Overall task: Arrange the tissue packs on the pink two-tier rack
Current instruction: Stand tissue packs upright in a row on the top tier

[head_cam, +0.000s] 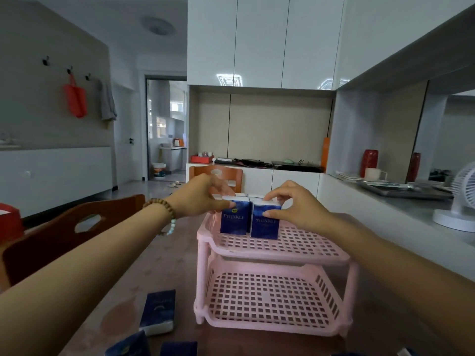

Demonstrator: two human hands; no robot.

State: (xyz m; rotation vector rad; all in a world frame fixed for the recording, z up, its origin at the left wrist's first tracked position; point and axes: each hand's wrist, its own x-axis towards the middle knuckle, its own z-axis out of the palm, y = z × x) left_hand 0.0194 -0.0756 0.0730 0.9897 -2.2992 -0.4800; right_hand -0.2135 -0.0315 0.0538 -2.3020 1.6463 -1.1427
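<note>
Holding two upright blue tissue packs, one in each of the hands, at the far left corner of a rack's top tier. With the left hand point(205, 199), beaded bracelet point(160, 204) at the wrist, pinching the top of the left pack point(235, 219): thumb on the front face, fingers curled over behind. With the right hand point(290, 206), gripping the right pack point(266, 224) the same way, thumb pressed to the front, fingers hooked over the top edge. Both packs side by side, touching or nearly so, bottoms on the upper grid of the pink two-tier rack point(303, 244).

Just behind the hands, white tops of more packs point(253, 195), seemingly a back row; count impossible to tell. Directly below the hands, the lower tier point(270, 299), nothing visible on it. Nearer than the hands and to the left, flat on the brown surface point(169, 265): one loose pack point(158, 312), plus parts of two further packs point(128, 346) at the bottom edge. Left of the left forearm, a wooden chair back point(64, 227).

Step in hand, by judgement: squaring up a front row on the upper tier. Next move likely calling for a gentle release without tipping the pair, then a reach back for a loose pack, to be stood upright just right of the right pack.
</note>
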